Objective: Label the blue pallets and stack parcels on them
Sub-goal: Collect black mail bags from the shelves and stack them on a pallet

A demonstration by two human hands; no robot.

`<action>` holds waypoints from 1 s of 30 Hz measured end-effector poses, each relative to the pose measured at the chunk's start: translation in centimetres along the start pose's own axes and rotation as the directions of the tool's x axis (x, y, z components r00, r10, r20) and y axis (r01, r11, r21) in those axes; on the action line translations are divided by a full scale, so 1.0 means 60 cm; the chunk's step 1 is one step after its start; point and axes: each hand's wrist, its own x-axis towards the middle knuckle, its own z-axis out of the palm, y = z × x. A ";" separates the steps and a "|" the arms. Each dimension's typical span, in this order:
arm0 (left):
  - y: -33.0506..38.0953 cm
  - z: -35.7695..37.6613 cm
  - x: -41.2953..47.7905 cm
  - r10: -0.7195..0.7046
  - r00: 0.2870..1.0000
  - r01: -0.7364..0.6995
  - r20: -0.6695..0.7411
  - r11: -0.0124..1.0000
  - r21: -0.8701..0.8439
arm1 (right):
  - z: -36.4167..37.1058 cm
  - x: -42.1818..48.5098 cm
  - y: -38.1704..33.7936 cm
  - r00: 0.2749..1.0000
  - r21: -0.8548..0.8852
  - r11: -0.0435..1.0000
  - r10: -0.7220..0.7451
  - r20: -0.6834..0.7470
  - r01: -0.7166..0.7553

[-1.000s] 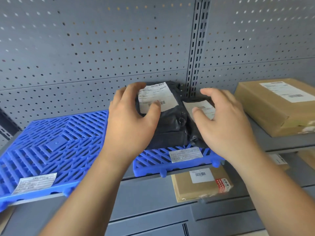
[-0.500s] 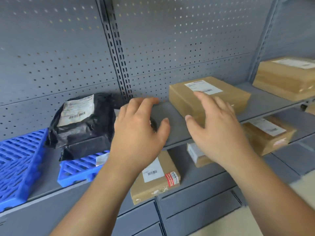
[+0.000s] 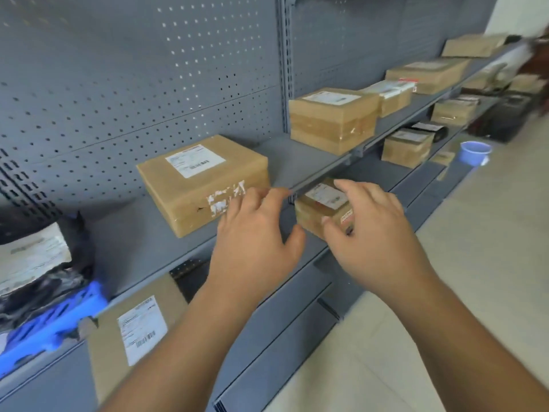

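A blue pallet (image 3: 56, 319) lies on the grey shelf at the far left, with black bag parcels (image 3: 38, 263) on it. A brown box with a white label (image 3: 205, 179) stands on the same shelf, just left of my hands. My left hand (image 3: 255, 242) hovers in front of that box with relaxed fingers, holding nothing. My right hand (image 3: 368, 230) hovers over a small brown box (image 3: 320, 203) on the lower shelf, fingers spread, empty.
More brown boxes (image 3: 332, 117) line the upper shelf (image 3: 300, 162) to the right, and others sit on the lower shelf. A labelled box (image 3: 133, 325) lies below the pallet. A blue cup (image 3: 474, 152) stands at the far right above the pale floor.
The view has swung to the right, away from the pallet. Both hands left the black parcels and moved right along the shelf, now in front of the brown boxes.
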 end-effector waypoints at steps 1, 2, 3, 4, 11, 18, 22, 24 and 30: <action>0.016 0.015 0.011 0.023 1.000 -0.023 0.018 1.000 -0.007 | -0.009 0.002 0.020 1.000 -0.008 1.000 0.028 -0.007 -0.028; 0.031 0.030 0.021 0.043 0.998 -0.042 0.036 0.999 -0.015 | -0.017 0.004 0.038 0.998 -0.013 0.998 0.054 -0.018 -0.055; 0.045 0.044 0.032 0.062 0.997 -0.061 0.051 0.998 -0.026 | -0.024 0.007 0.057 0.996 -0.020 0.997 0.078 -0.032 -0.079; 0.059 0.058 0.044 0.081 0.994 -0.079 0.066 0.996 -0.038 | -0.030 0.009 0.075 0.994 -0.030 0.994 0.101 -0.046 -0.102; 0.146 0.174 0.141 0.229 0.962 -0.209 0.149 0.968 -0.141 | -0.062 0.048 0.193 0.955 -0.100 0.953 0.276 -0.106 -0.286; 0.210 0.306 0.274 0.385 0.899 -0.333 0.208 0.910 -0.248 | -0.070 0.141 0.309 0.890 -0.201 0.868 0.429 -0.155 -0.454; 0.253 0.379 0.349 0.458 0.849 -0.373 0.262 0.872 -0.316 | -0.079 0.197 0.368 0.831 -0.226 0.801 0.517 -0.203 -0.554; 0.280 0.417 0.377 0.485 0.823 -0.381 0.296 0.857 -0.348 | -0.080 0.217 0.396 0.799 -0.232 0.766 0.558 -0.224 -0.600; 0.350 0.524 0.439 0.540 0.737 -0.387 0.406 0.830 -0.402 | -0.098 0.247 0.489 0.686 -0.231 0.646 0.676 -0.268 -0.728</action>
